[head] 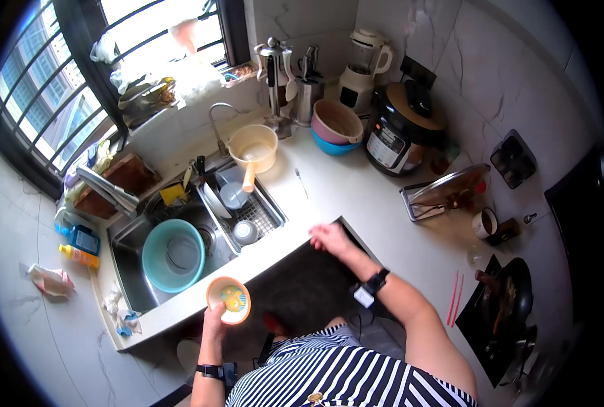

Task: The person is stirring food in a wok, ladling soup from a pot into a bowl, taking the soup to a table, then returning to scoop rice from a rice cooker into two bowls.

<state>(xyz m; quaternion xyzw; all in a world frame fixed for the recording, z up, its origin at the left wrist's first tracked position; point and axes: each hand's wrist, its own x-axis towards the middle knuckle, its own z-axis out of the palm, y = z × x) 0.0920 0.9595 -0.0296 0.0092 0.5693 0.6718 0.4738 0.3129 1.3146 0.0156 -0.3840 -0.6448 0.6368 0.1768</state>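
My left hand (214, 321) grips a small orange-rimmed bowl (235, 300) by its side, thumb over the rim. A yellow and blue-green pattern shows inside the bowl, which is in front of the sink's edge. My right hand (328, 239) is over the front edge of the white countertop (353, 198), its fingers curled in and no object visible in them. A small fork (301, 183) lies on the counter beyond that hand. To the left, a turquoise basin (174, 255) sits in the steel sink (129, 259).
A dish rack (269, 216) holds dishes, with a cream long-handled pot (253, 147) at its back. Nested bowls (336, 122), an electric pressure cooker (403, 132) and a blender (360, 71) line the wall. At right are red chopsticks (455, 300) and a wok (516, 290) on the cooktop.
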